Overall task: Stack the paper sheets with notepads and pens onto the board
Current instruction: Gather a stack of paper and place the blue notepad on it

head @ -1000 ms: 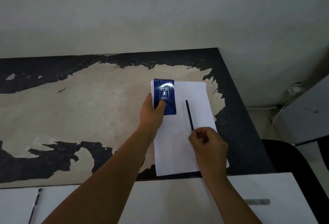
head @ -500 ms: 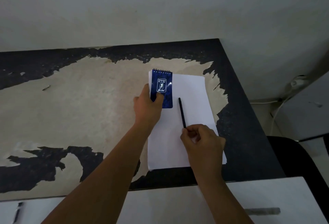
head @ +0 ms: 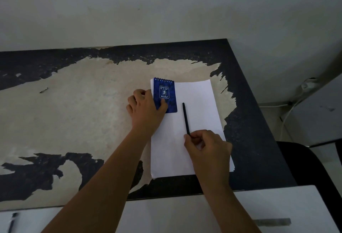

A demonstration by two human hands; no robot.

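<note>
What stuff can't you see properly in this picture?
All in the head view:
- The pen: its near end is hidden inside the right hand.
- The blue notepad: its lower left corner is covered by the left hand; the small print on the cover is too tiny to read.
- The paper sheets: how many are stacked cannot be counted.
- A second pen at the bottom left is cut off by the picture's edge.

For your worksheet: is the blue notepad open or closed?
Closed. The notepad lies flat on the paper, printed blue cover up, no pages showing.
</note>
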